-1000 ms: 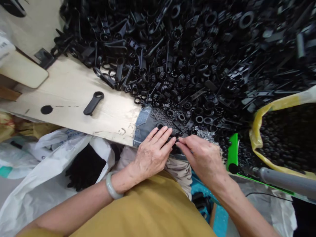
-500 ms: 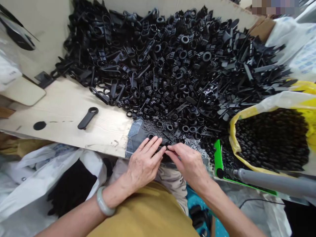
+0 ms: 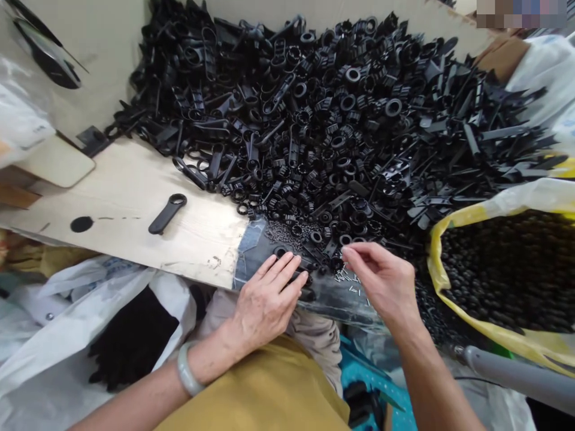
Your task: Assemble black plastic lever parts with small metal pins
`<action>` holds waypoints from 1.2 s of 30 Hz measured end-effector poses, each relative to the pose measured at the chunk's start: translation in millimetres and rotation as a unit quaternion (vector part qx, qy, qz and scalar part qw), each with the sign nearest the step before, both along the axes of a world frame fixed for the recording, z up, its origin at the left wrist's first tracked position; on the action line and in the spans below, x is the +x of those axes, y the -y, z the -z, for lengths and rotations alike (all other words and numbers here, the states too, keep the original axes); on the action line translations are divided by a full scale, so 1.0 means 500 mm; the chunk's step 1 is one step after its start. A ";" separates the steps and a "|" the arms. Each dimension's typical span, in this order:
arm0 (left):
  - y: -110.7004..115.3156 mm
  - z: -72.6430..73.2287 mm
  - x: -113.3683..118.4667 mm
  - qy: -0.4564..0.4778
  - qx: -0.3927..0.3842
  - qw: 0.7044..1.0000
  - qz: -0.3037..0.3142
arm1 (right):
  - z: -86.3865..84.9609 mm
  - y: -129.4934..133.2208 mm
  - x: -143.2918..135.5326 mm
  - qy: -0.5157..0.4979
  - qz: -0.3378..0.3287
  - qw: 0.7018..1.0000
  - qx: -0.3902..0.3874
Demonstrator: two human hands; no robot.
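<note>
My left hand [image 3: 269, 293] lies over a black plastic handle [image 3: 281, 251] at the front edge of the work surface. Its fingers reach across the part and hold it down, so most of it is hidden. To the right, my right hand [image 3: 384, 278] is raised, thumb and forefinger pinched together; whatever is between the tips is too small to make out. Small silvery metal pins [image 3: 344, 275] lie just below those fingertips. Tiny dark grey pieces [image 3: 287, 233] are spread beyond my left hand.
A big heap of black plastic parts [image 3: 314, 120] covers the back. One loose black handle [image 3: 168, 214] lies on the pale board [image 3: 121, 179]. At right stand a yellow-rimmed bag [image 3: 435, 257] of small black pieces and a grey tube [image 3: 507, 365]. A white bag [image 3: 58, 335] hangs at lower left.
My right hand has moved right, away from my left hand, to the metal pins. My left hand stays on the black handle. The view has shifted slightly.
</note>
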State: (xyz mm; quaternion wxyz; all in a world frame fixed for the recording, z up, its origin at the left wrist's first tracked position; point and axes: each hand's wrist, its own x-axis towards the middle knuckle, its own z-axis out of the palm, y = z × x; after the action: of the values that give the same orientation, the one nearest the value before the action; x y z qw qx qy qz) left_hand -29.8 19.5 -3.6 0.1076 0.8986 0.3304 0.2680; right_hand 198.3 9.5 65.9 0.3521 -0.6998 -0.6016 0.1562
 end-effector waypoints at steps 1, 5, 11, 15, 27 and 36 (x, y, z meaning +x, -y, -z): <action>0.000 0.000 0.000 0.001 0.000 1.000 0.000 | 0.001 0.018 0.004 0.022 -0.005 1.000 0.002; -0.001 -0.001 0.001 -0.004 0.000 1.000 0.000 | 0.020 0.070 -0.007 0.115 -0.066 0.991 -0.012; 0.001 -0.003 0.001 -0.015 -0.001 1.000 0.000 | 0.063 0.057 -0.043 0.194 -0.081 0.978 0.004; 0.002 -0.001 0.002 -0.014 0.000 1.000 -0.004 | 0.053 0.064 -0.040 0.139 -0.084 0.987 0.024; 0.004 0.010 0.002 0.026 0.072 0.996 -0.037 | 0.059 0.064 -0.069 0.149 -0.179 0.970 0.072; -0.032 0.076 0.033 0.161 0.228 0.955 -0.096 | 0.102 0.021 -0.046 0.185 -0.231 0.936 0.193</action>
State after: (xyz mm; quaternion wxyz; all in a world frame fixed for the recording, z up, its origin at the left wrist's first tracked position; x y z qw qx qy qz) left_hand -13.1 35.7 -41.8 -0.0751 0.8083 0.3232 0.4863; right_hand 175.3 -1.1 14.7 0.3167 -0.4770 -0.8197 -0.0180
